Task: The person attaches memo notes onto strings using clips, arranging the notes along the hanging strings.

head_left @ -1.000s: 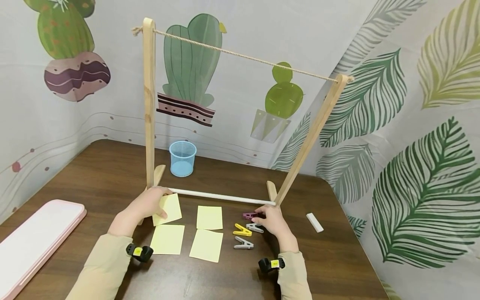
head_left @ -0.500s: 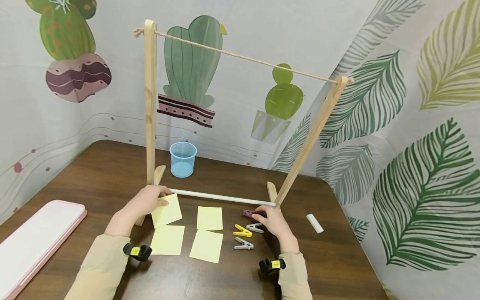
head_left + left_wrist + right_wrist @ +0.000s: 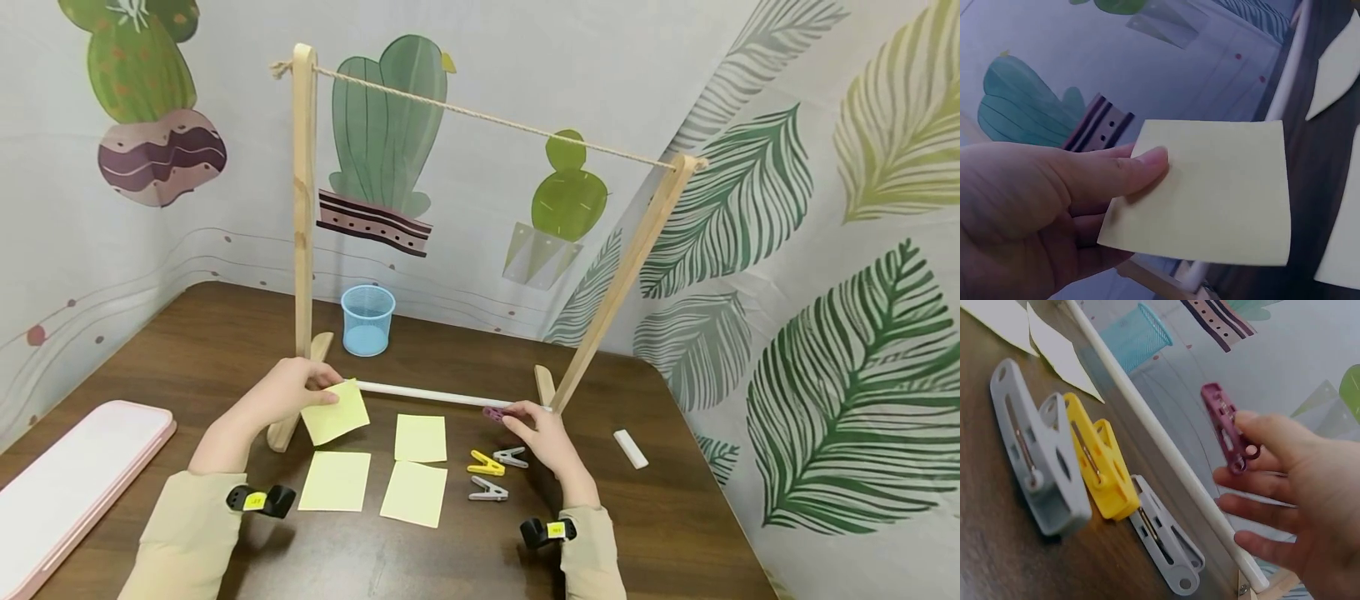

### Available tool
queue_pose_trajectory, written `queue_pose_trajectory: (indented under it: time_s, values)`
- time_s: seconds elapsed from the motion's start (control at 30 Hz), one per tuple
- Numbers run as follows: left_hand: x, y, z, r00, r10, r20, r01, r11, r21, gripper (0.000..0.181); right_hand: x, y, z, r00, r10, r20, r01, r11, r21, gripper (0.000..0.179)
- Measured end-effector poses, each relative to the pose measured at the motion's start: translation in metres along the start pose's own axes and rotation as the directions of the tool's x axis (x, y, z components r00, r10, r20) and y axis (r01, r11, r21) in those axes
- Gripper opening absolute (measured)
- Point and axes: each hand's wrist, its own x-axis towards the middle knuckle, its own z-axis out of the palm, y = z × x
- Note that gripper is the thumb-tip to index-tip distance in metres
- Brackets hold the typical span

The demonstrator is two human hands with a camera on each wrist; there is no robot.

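Note:
My left hand point(image 3: 303, 387) pinches a yellow sticky note point(image 3: 1222, 194) by its left side, thumb on the front face, raised off the table near the left post. Between thumb and fingers of my right hand point(image 3: 542, 429) is a purple clothespin point(image 3: 1224, 425), lifted beside the white crossbar. Three more yellow notes lie flat: one note point(image 3: 421, 438) at the back, another note point(image 3: 414, 494) in front of it, and a third note point(image 3: 334, 482) to the left. Below the right hand lie a yellow clothespin point(image 3: 486, 463), a grey clothespin point(image 3: 511, 456) and another grey clothespin point(image 3: 488, 490).
A wooden frame with a left post point(image 3: 303, 208), a right post point(image 3: 626, 279) and a rope point(image 3: 487, 121) strung across stands over the table. Its white bar point(image 3: 435, 394) runs low. Behind is a blue mesh basket point(image 3: 367, 321). A white strip point(image 3: 631, 448) lies right, a pink-edged white case point(image 3: 82, 483) left.
The sticky note in my left hand has risen off the table and tilted. My right hand has lifted the purple clothespin from beside the other pins, up toward the white bar.

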Motion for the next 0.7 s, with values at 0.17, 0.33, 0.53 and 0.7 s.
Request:
queue_pose_trajectory:
  time_s: [0.17,0.33,0.53,0.7]
  values:
    - [-0.003,0.008,-0.005,0.998,0.029,-0.062,-0.030,0.999,-0.017,0.022,0.001,-0.006,0.000,0.999,0.015,-0.037,-0.012,0.996,0.087,0.020]
    - [-0.003,0.012,-0.006,0.992,0.018,-0.121,-0.021,1.000,-0.020,0.025,0.000,-0.019,0.000,0.995,0.033,-0.089,-0.021,0.991,0.132,0.020]
    - [-0.002,0.014,-0.003,0.984,-0.013,-0.178,0.003,0.998,-0.059,0.027,-0.007,-0.051,-0.008,0.997,-0.022,-0.071,0.030,0.992,0.119,0.024]
    - [-0.002,0.016,0.000,0.971,-0.046,-0.233,0.024,0.995,-0.096,0.027,-0.009,-0.057,-0.005,0.999,-0.026,-0.045,0.034,0.985,0.170,0.027]
